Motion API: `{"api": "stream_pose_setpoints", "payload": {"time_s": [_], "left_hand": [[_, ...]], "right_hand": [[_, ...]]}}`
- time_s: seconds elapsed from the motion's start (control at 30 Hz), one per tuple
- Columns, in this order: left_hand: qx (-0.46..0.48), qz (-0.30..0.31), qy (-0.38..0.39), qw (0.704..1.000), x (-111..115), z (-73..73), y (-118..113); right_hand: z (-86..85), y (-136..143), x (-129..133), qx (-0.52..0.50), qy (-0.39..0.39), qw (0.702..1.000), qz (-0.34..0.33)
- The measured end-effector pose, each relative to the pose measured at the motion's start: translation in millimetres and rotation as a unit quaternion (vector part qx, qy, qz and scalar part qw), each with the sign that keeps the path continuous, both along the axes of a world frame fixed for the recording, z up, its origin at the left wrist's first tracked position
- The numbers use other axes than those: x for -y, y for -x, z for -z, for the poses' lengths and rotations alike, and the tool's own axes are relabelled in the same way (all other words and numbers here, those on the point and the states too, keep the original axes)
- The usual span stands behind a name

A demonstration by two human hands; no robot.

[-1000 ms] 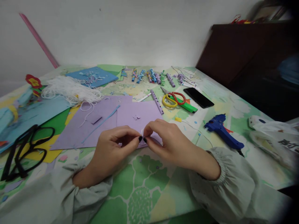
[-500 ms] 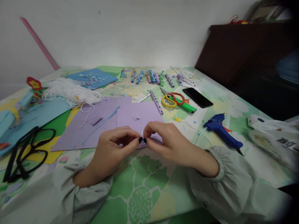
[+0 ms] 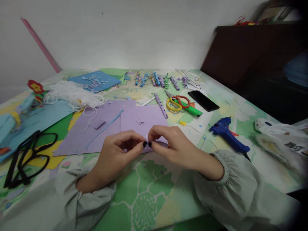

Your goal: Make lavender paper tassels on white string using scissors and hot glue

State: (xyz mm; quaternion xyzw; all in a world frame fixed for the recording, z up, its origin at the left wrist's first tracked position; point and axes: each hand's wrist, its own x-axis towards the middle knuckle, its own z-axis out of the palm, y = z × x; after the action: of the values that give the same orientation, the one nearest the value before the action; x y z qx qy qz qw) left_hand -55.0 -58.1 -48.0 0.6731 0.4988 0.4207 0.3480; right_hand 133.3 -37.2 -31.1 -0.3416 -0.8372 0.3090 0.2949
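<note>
My left hand [image 3: 122,152] and my right hand [image 3: 172,146] meet fingertip to fingertip at the near edge of the purple sheets [image 3: 141,118]. Both are pinched closed on a thin white string [image 3: 146,138], of which a small loop shows between the fingertips. The rest of it is hidden by the fingers. Small purple scraps [image 3: 140,121], a dark purple piece [image 3: 99,124] and a thin blue strip [image 3: 106,126] lie on the sheets. A purple tube with holes [image 3: 161,105] rests at their right edge.
Scissors [image 3: 174,104] lie over a green cutter [image 3: 192,110], near a black phone [image 3: 203,100]. A blue glue gun [image 3: 227,134] is at the right. Black glasses [image 3: 22,173] and a white string pile [image 3: 72,94] are at the left. Decorated tubes [image 3: 156,79] line the back.
</note>
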Motion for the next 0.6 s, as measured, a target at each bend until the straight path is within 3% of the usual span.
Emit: {"api": "stream_pose_setpoints", "payload": {"time_s": [0.6], "left_hand": [[0.001, 0.018, 0.006, 1.0, -0.5, -1.3, 1.0]], "right_hand": [[1.3, 0.8, -2.1, -0.027, 0.057, 0.998, 0.004]]}}
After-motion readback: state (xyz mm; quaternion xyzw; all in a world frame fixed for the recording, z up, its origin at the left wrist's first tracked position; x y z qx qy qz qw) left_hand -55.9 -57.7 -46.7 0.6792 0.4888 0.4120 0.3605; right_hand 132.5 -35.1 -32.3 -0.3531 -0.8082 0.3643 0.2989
